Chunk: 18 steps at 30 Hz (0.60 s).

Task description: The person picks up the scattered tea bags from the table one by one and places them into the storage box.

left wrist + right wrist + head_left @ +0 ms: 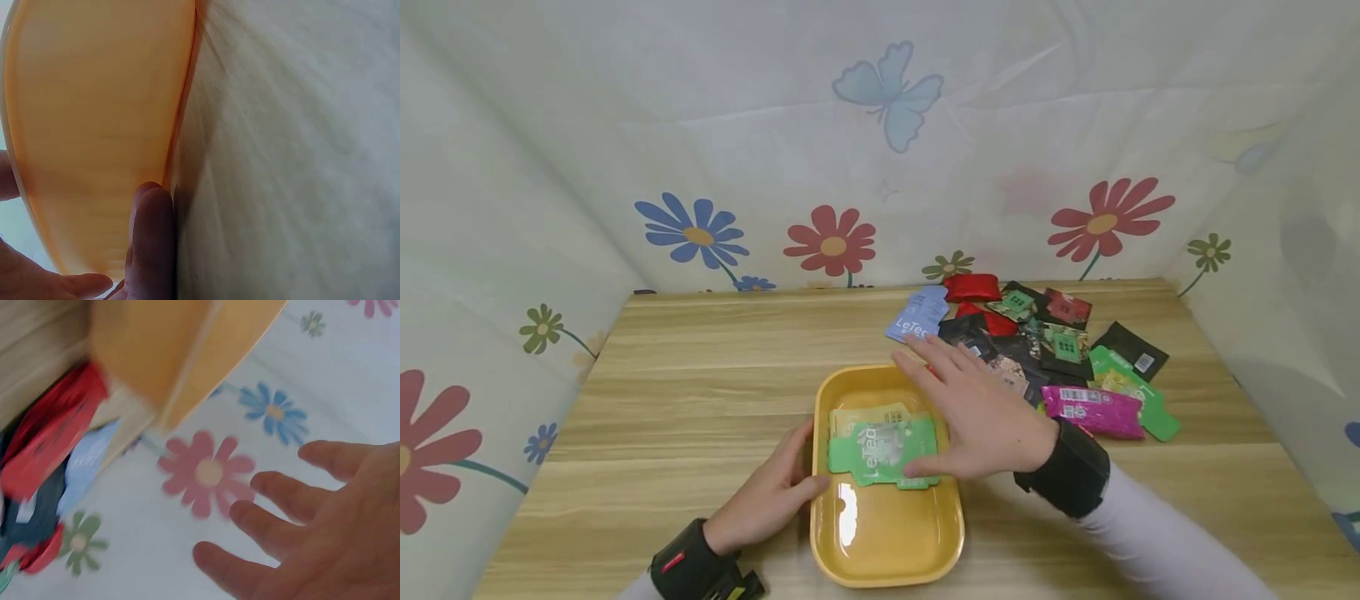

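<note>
A yellow tray (887, 542) stands on the table, long side pointing away from me. In it lies a green "LeTea" packet (850, 454), partly covering a pale yellow packet (847, 417). My left hand (771, 492) holds the tray's left side, thumb at the rim and fingers against the outer wall; the left wrist view shows the fingers (151, 237) on that wall. Over the tray's right edge hovers my right hand (977, 408), fingers straight and spread, holding nothing. In the right wrist view those fingers (281, 500) are apart from the tray.
Right of the tray lies a pile of packets: a pink one (1097, 411), a green one (1157, 412), several black ones (1129, 352) and a red one (972, 287). A light blue "LeTea" packet (921, 312) lies at the pile's left. Flower-printed cloth (737, 150) surrounds the wooden table (700, 383).
</note>
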{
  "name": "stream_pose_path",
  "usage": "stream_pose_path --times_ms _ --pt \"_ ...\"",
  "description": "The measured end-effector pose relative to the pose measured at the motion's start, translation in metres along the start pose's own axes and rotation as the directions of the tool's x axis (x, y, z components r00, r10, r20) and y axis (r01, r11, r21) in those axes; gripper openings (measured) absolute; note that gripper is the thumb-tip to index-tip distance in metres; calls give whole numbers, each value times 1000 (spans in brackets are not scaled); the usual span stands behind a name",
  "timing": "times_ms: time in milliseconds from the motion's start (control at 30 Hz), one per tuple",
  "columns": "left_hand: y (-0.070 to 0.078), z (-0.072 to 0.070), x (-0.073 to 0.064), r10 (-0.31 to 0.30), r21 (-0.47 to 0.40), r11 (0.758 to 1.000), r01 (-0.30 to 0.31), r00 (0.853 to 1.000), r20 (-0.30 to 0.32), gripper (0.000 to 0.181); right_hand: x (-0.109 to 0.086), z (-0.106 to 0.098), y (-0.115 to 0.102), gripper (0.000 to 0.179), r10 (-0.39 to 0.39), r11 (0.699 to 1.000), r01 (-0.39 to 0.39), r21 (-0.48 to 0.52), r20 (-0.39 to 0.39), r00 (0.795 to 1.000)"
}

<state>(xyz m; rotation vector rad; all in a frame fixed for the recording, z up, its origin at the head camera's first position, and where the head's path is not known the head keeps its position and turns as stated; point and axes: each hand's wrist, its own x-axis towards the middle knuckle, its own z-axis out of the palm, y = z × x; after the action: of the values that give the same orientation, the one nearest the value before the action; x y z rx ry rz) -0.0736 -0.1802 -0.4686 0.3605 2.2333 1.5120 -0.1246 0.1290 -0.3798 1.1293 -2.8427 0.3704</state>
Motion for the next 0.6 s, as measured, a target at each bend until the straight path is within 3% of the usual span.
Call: stream_pose_path --times_ms 267,467,600 --pt "1 0 -1 -10 -10 1000 10 1000 0 79 -39 -2 54 121 130 991 -129 -35 2 992" --pt "2 0 0 -7 -24 1000 7 1000 4 78 -82 8 95 120 285 957 -283 -68 30 958" --pt "1 1 0 -4 -34 999 4 1000 7 78 -109 10 115 119 346 937 -343 -68 40 937"
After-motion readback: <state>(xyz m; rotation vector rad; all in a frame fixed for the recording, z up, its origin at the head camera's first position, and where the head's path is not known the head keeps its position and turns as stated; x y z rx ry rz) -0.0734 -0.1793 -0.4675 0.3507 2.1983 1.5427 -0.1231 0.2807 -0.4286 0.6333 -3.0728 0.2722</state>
